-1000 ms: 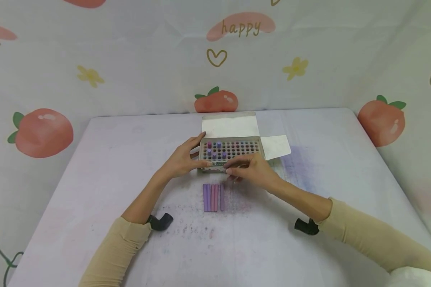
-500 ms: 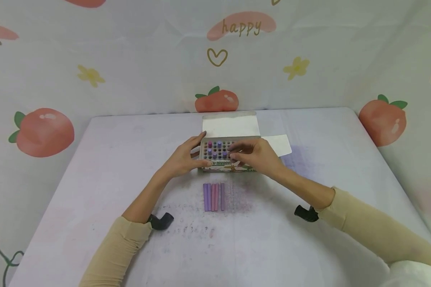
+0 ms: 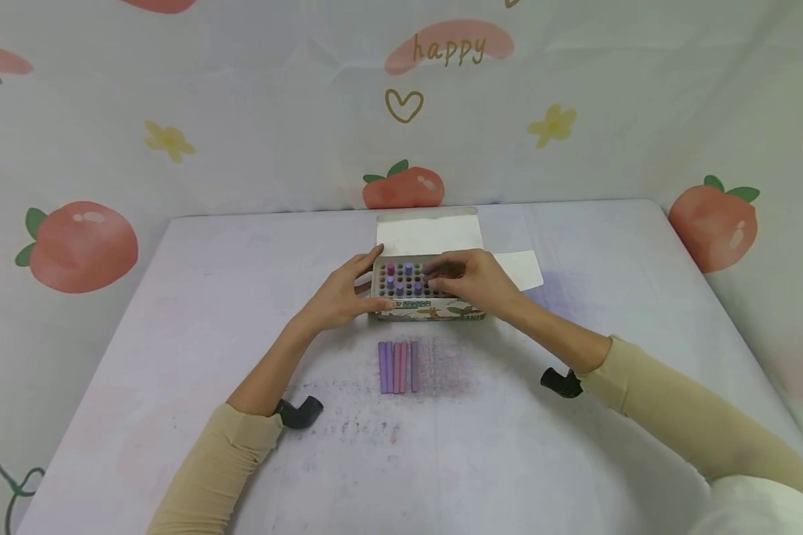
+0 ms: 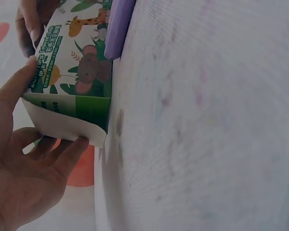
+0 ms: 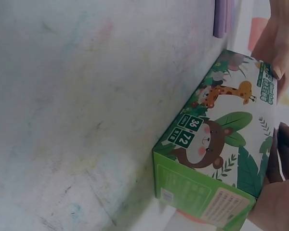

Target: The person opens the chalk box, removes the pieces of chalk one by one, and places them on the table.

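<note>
A printed cardboard chalk box (image 3: 428,310) lies with its flaps spread, its top full of round holes. Several purple and magenta chalk sticks (image 3: 399,288) poke up from holes at its left. My left hand (image 3: 337,299) grips the box's left end, thumb on the front edge and fingers around the side flap (image 4: 62,122). Over the holes, my right hand (image 3: 475,281) has its thumb and fingers bent close together; whether a chalk stick is between them is hidden. In front of the box, several purple and pink chalk sticks (image 3: 398,368) lie in a row on the table.
The box's white lid (image 3: 430,234) leans open at the back, and a white flap (image 3: 520,269) sticks out to the right. Chalk smudges mark the white table cloth (image 3: 348,461). A printed curtain (image 3: 274,111) hangs behind the table.
My right hand has risen from the box's front edge to above its holes, then shifted slightly. My left hand has kept its grip on the box. The row of chalk sticks has not moved.
</note>
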Motion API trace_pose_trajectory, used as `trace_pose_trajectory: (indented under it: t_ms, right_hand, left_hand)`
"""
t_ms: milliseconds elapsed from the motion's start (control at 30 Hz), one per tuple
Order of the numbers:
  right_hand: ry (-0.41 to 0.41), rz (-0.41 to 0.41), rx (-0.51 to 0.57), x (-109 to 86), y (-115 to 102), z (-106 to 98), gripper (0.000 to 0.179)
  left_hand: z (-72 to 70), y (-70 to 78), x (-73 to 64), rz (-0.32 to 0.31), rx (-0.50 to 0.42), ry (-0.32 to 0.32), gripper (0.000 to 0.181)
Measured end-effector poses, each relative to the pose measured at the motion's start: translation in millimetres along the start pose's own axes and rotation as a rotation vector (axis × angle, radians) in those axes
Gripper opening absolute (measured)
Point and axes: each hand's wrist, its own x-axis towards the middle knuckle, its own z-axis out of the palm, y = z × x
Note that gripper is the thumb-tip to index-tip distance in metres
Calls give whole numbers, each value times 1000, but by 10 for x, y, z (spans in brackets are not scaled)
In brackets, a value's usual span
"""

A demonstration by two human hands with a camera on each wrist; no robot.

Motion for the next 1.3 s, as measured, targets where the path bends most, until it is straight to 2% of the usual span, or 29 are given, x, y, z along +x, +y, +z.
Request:
trace_pose_trajectory:
  t_ms: [267,433,767,1033,1300]
  right_hand:
    - [-85,14,-10,89,-2,23,19]
    - [-106,38,-62,121,-10,43,16]
    - [-165,114,-162,167,-77,13,22]
    - [-201,97,-188,223,-56,19,25]
    - [-170,38,-241,238,-4,53,23]
  left_hand:
    - [0,-10,0,-4,7,5,100]
    - [-2,-27,5,0,-12,-1,101]
    - [-17,-17,4,-3,2,-4,101]
    - [-21,-10,-11,-12,8,0,101]
    - [-15,-16,10,-12,11,-3,101]
